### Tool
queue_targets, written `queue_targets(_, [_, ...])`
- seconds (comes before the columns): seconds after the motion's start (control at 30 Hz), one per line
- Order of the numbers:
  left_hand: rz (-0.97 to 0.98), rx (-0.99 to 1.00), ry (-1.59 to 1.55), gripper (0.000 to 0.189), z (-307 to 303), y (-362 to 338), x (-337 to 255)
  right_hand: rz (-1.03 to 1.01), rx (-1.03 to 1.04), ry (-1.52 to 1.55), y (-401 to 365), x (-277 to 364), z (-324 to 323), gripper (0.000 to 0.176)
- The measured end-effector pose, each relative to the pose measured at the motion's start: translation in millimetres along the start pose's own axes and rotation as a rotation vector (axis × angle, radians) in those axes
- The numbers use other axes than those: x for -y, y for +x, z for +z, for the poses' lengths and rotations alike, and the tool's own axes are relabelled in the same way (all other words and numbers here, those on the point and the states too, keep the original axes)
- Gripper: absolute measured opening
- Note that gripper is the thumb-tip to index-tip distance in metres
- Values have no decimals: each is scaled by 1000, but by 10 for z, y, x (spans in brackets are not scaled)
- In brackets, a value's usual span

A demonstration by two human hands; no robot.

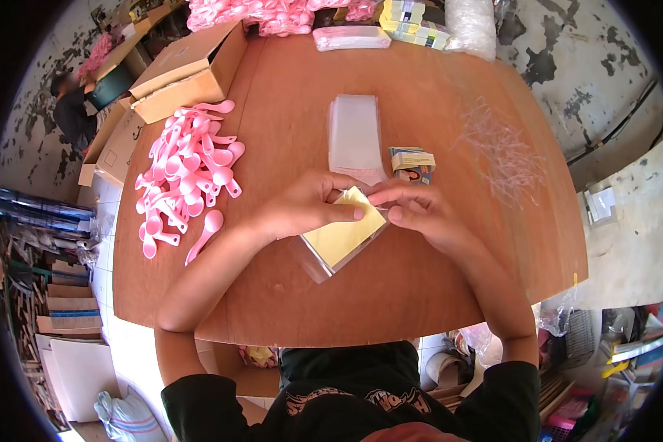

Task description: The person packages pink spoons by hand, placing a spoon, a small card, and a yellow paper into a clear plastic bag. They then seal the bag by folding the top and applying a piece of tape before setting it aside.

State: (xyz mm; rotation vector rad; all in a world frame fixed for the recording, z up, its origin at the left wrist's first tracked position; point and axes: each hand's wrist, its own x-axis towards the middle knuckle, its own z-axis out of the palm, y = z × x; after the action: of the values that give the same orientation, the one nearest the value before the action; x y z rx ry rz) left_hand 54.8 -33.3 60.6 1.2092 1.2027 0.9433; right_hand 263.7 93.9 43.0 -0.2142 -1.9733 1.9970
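A yellow card sits inside a clear plastic bag, tilted over the near middle of the table. My left hand grips the card and bag, its thumb lying across the yellow face. At the bag's upper right corner, the thumb and fingers of my right hand are pinched together on the plastic edge. Just beyond my hands lies a stack of clear plastic bags. A small pile of printed cards rests beside that stack, near my right hand.
Pink spoons are heaped on the left, with one loose spoon nearer me. A cardboard box stands behind them. Clear plastic strips lie at right. Card bundles sit at the back. Another person is at far left.
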Motion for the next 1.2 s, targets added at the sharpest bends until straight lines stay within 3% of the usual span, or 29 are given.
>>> queue_targets(0.1, [147, -62, -14, 35, 83, -10, -42, 36, 128, 122, -16, -5, 14, 29])
queue_targets(0.2, [31, -58, 4, 35, 93, -68, -125, 150, 162, 169, -37, -15, 13, 36])
queue_targets(0.27, [62, -70, 65, 36, 103, -64, -98, 170, 188, 186, -39, -27, -15, 40])
queue_targets(0.7, [200, -42, 350, 40, 161, -77, -117, 231, 279, 202, -62, 101, 49, 41])
queue_targets(0.77, [202, -46, 366, 40, 176, -106, -165, 415, 350, 76, -32, 245, 46, 40])
queue_targets(0.9, [222, -51, 298, 41, 201, -83, -84, 412, 344, 56, -57, 161, 96, 37])
queue_targets(1.0, [257, -36, 408, 43, 188, -72, -58, 284, 390, 5, -54, 35, 112, 34])
queue_targets(1.2, [211, -17, 351, 49, 127, -55, -14, 245, 303, 58, -43, 20, 120, 26])
